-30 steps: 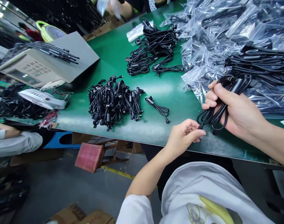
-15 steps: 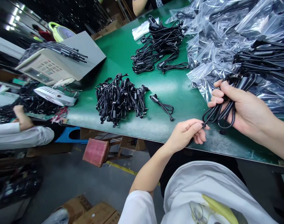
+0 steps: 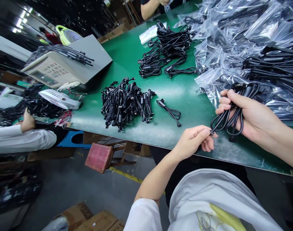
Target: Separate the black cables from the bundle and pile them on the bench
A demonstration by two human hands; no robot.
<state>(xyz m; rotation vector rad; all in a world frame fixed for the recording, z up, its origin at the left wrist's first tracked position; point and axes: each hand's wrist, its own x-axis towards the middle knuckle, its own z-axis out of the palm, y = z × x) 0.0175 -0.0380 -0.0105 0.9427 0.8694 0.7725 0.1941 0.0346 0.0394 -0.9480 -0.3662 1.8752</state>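
Observation:
In my right hand is a looped bundle of black cable, the fingers wrapped round it. My left hand pinches a small connector at the bundle's lower left end, with thumb and forefinger pressed together. Left of my hands, one tied black cable lies alone on the green table. A pile of tied cables lies farther left. Beyond it, toward the far side, is a second heap of black cables.
Clear plastic bags with black cables cover the table's right side. At the left stand a beige machine and a small white fan. A red-topped stool is below the edge. Co-workers' arms show at left and top.
The view has shifted slightly, so the table's things sit a little lower and to the right. Both hands keep their hold on the cable bundle. The co-worker's forearm at the top shows more.

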